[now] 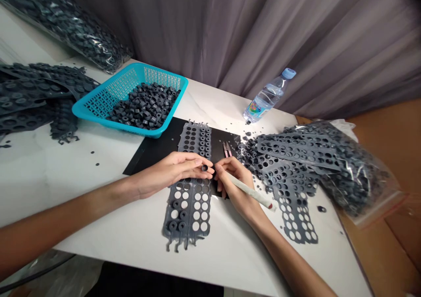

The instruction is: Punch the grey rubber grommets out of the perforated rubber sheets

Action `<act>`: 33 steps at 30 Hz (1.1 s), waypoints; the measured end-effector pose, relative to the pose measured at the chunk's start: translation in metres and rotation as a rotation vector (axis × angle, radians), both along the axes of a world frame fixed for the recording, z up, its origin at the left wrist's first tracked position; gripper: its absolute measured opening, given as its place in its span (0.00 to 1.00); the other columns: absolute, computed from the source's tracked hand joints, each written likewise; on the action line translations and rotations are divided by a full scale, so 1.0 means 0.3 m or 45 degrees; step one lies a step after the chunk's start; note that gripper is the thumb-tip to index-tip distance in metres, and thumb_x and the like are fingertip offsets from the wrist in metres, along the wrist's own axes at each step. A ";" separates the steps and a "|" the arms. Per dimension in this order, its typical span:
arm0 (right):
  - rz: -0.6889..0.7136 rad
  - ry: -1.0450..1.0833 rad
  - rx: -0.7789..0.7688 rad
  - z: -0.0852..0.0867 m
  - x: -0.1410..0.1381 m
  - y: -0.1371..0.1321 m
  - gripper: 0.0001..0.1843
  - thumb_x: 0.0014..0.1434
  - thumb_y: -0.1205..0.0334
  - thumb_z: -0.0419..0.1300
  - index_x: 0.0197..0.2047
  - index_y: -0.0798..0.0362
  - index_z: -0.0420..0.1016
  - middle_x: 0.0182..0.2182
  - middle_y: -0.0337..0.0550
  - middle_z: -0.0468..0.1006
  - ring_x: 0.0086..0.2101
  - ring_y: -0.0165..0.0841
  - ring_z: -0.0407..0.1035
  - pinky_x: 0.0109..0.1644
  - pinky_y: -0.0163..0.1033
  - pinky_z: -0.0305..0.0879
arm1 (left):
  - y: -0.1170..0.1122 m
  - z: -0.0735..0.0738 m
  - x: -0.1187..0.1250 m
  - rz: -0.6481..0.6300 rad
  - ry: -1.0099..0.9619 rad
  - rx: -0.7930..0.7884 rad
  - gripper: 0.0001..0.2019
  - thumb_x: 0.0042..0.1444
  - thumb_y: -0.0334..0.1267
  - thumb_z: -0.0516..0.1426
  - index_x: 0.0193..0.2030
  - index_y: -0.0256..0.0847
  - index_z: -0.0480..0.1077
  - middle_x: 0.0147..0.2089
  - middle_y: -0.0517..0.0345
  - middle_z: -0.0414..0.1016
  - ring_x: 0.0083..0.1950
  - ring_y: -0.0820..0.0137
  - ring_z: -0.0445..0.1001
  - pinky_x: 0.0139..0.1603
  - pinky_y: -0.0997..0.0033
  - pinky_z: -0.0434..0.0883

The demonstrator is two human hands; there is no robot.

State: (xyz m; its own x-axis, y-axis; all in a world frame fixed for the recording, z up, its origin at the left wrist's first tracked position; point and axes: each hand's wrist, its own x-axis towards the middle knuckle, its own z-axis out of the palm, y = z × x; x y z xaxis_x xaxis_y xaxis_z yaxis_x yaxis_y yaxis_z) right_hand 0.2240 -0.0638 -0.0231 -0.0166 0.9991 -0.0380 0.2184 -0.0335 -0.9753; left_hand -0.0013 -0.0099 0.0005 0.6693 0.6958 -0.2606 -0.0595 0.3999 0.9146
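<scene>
Between the fingertips of my left hand (pixel 177 170) is a small dark rubber ring (pixel 205 168), its hollow end facing me. My right hand (pixel 234 176) is closed round a pale pen-like tool (pixel 251 191) with a reddish rear end; its tip is close to the ring, and I cannot tell if they touch. Beneath my left hand lies a dark moulded rubber sheet (pixel 187 205) with rows of round holes. Several rings still sit in its near left corner and its far right part. A black mat (pixel 151 150) lies under the sheet's far part.
A turquoise basket (pixel 128 130) holds many loose rings. Small pink-handled snips (pixel 227 149) lie beyond my right hand. Punched-out sheets (pixel 296 156) and a plastic bag (pixel 362 187) are at right, a water bottle (pixel 268 97) behind. More sheets (pixel 29 97) and a full bag (pixel 72 25) are at left.
</scene>
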 end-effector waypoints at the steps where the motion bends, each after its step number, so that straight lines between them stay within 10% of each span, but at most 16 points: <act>1: 0.003 0.006 -0.003 0.001 0.001 0.000 0.16 0.71 0.45 0.64 0.42 0.50 0.75 0.23 0.35 0.74 0.19 0.29 0.66 0.21 0.33 0.63 | 0.000 0.000 0.000 0.001 0.004 0.000 0.17 0.71 0.49 0.62 0.57 0.40 0.81 0.57 0.46 0.85 0.63 0.54 0.82 0.73 0.51 0.70; 18: -0.011 -0.099 0.100 -0.004 0.013 0.018 0.14 0.73 0.50 0.62 0.43 0.51 0.80 0.28 0.40 0.78 0.26 0.34 0.74 0.32 0.39 0.70 | 0.001 0.027 0.004 0.033 0.079 0.089 0.17 0.73 0.49 0.59 0.56 0.40 0.80 0.56 0.47 0.86 0.61 0.56 0.83 0.72 0.52 0.71; 26: -0.019 0.065 -0.027 -0.009 0.002 0.011 0.12 0.69 0.51 0.65 0.44 0.51 0.77 0.28 0.38 0.77 0.23 0.31 0.73 0.27 0.35 0.72 | 0.132 0.132 -0.184 1.000 0.802 1.353 0.14 0.75 0.44 0.57 0.58 0.42 0.78 0.61 0.63 0.81 0.63 0.60 0.78 0.73 0.54 0.68; 30: 0.028 0.067 0.006 -0.005 0.009 0.002 0.12 0.69 0.52 0.66 0.43 0.52 0.77 0.28 0.39 0.78 0.24 0.31 0.73 0.27 0.35 0.73 | 0.156 0.100 -0.223 0.843 1.164 1.709 0.09 0.73 0.40 0.59 0.55 0.43 0.77 0.69 0.61 0.75 0.76 0.54 0.63 0.81 0.44 0.54; 33: 0.065 0.047 0.022 -0.002 0.012 -0.004 0.12 0.70 0.52 0.66 0.42 0.53 0.78 0.26 0.39 0.78 0.24 0.31 0.73 0.27 0.34 0.72 | 0.102 0.068 -0.156 0.561 1.081 1.796 0.09 0.75 0.43 0.57 0.54 0.46 0.76 0.63 0.58 0.79 0.67 0.58 0.73 0.73 0.49 0.64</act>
